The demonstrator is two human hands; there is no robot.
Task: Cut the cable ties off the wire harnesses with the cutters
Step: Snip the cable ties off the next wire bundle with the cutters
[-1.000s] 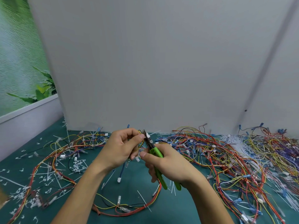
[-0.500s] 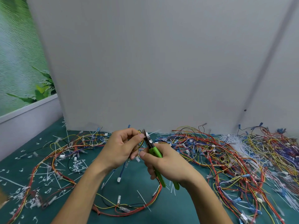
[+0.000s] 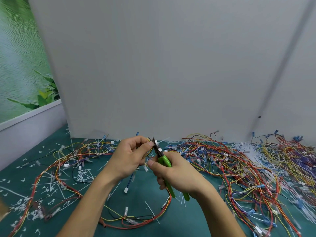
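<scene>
Cutters [image 3: 164,160] with green handles sit in the right hand [image 3: 177,175]. Its grip is clamped round them, so most of each handle is buried in the palm. Only the two handle ends poke out below that hand, and the dark nose sticks up past the thumb. Whether the blades are together or apart I cannot tell, because two small white bits crowd the nose and blur into it. Any mark on the handles is too small to read.

Just left of the cutters, the left hand [image 3: 130,156] has its grip pinched on thin yellow and black strands of a wire harness [image 3: 132,178]. The strands vanish behind its curled fingers. Below that hand a blue lead hangs down to a white plug [image 3: 126,190].

Below the cutters a red and yellow loop [image 3: 168,201] of wire lies on the green surface [image 3: 147,227]. Snipped cable ties [image 3: 82,175] are scattered to the lower left. Right of the cutters a tangled heap of harnesses [image 3: 239,170] runs out of sight, with a pale sheaf of white ties [image 3: 246,149] half sunk in it. Behind the cutters a grey panel [image 3: 171,65] shuts off whatever lies beyond. Far to the lower left, a brownish thing [image 3: 3,208] is cut off and blurred. Both forearms are cut off low down.
</scene>
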